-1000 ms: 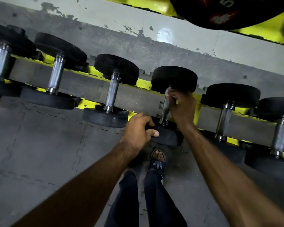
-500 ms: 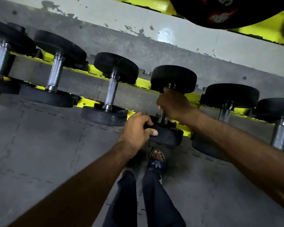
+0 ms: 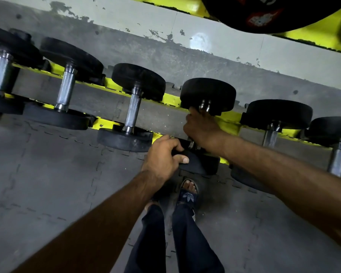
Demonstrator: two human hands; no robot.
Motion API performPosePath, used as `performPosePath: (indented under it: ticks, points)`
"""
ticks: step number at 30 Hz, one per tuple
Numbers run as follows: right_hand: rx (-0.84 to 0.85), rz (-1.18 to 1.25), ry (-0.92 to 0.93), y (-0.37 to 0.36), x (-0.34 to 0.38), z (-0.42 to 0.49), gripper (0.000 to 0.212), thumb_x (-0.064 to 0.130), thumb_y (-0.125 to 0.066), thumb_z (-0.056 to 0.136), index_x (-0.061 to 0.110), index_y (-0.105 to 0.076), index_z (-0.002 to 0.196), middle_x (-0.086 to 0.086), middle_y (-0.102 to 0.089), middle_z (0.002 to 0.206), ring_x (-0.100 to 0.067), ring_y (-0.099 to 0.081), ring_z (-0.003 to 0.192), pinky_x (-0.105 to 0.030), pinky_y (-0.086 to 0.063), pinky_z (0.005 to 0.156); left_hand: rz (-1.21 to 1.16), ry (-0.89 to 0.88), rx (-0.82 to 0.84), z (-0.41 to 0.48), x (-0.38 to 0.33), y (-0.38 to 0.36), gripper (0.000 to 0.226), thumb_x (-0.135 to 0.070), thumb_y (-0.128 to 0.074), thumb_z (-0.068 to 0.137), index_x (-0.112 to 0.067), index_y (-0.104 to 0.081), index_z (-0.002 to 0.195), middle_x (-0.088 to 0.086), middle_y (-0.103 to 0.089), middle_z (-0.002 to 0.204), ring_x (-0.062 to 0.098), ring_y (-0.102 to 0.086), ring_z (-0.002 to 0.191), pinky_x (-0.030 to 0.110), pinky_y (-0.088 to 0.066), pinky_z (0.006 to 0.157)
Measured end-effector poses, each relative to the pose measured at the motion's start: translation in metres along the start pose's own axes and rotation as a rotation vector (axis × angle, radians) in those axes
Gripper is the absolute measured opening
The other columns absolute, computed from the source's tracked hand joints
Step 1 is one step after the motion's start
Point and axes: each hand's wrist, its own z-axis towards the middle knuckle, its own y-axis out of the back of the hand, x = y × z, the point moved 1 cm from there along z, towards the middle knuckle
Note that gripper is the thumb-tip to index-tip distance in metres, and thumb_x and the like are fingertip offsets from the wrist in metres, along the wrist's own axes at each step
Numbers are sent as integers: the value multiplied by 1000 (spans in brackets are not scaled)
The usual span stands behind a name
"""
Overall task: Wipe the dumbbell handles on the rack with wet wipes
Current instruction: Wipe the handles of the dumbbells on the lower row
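On the rack (image 3: pixel 171 99), right hand (image 3: pixel 203 129) still gripping dumbbell handle (image 3: pixel 204 105) (forearm (image 3: pixel 274 164) swung rightward), left hand (image 3: pixel 161 156) holding near head (image 3: pixel 201 162)

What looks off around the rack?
Nothing tipped or spilled: the dumbbells sit in a row on the yellow rack. Only wear: flaked, scuffed paint on the wall behind it. The right hand wraps one handle, the left hand grips that dumbbell's near head; no wipe shows in either grip.
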Motion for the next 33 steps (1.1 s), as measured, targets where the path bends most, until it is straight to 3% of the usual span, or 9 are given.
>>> performPosePath:
  ticks: [3, 9, 13, 16, 18, 23, 26, 30, 33]
  points:
    - [-250, 236, 159, -25, -6, -17, 14, 5, -52, 92, 7, -66, 93, -14, -57, 110, -36, -49, 113, -40, -43, 74, -11, -8, -5, 0, 3, -1, 28, -21, -92, 64, -18, -67, 76, -2, -58, 87, 21, -58, 85, 42, -53, 77]
    - [-640, 1174, -520, -80, -2, -36, 16, 5, -71, 79, 18, -78, 87, 2, -74, 88, -15, -69, 83, -30, -55, 70, -1, -10, 10, 0, 3, 1, 27, -24, -91, 67, -17, -68, 81, -4, -58, 90, 19, -57, 89, 42, -53, 79]
    - [-633, 2054, -1029, -80, -10, -12, 11, 3, -76, 83, 14, -74, 79, 0, -73, 74, -11, -68, 62, -30, -59, 58, -17, -12, 2, 1, 5, 0, 28, -25, -92, 65, -21, -67, 77, -4, -58, 87, 19, -57, 87, 41, -53, 78]
    - [-683, 2615, -1041, -80, -34, 16, 25, -11, -52, 92, 5, -64, 78, -6, -67, 66, -13, -63, 53, -27, -56, 63, -30, -3, -9, -1, 4, -1, 28, -23, -92, 65, -24, -65, 75, -5, -58, 87, 19, -57, 87, 41, -54, 78]
    - [-560, 2496, -1012, -80, -37, 15, 32, -17, -46, 91, 8, -64, 82, -5, -67, 71, -13, -63, 60, -29, -56, 71, -26, -2, -4, 0, 3, 0, 30, -24, -92, 65, -26, -63, 74, -5, -57, 87, 18, -57, 87, 41, -54, 78]
    - [-101, 2086, -909, -84, -19, -29, 21, -11, -62, 87, 6, -69, 97, -7, -69, 74, -8, -62, 48, -17, -48, 41, -22, -13, -2, 1, 4, 0, 30, -24, -92, 64, -24, -64, 75, -6, -56, 85, 19, -57, 85, 41, -53, 75]
    - [-181, 2164, -998, -88, -27, -18, 25, -15, -58, 87, 6, -70, 94, -14, -70, 81, -12, -64, 50, -23, -53, 46, -20, -21, -7, 0, 6, -1, 29, -24, -92, 65, -22, -65, 76, -7, -55, 86, 18, -57, 85, 40, -54, 76]
    - [-444, 2198, -1051, -72, -34, 1, 27, -17, -59, 87, 8, -68, 89, -4, -66, 77, -7, -61, 54, -15, -48, 45, -31, -27, -13, 0, 5, -2, 30, -22, -92, 65, -24, -64, 75, -7, -56, 86, 19, -58, 86, 40, -54, 77]
    - [-353, 2097, -944, -83, -23, -15, 19, -12, -68, 83, 7, -70, 84, -3, -69, 71, -14, -63, 60, -21, -55, 52, -33, -24, -19, 0, 4, -1, 29, -22, -92, 64, -23, -65, 75, -5, -56, 86, 18, -57, 85, 38, -53, 76]
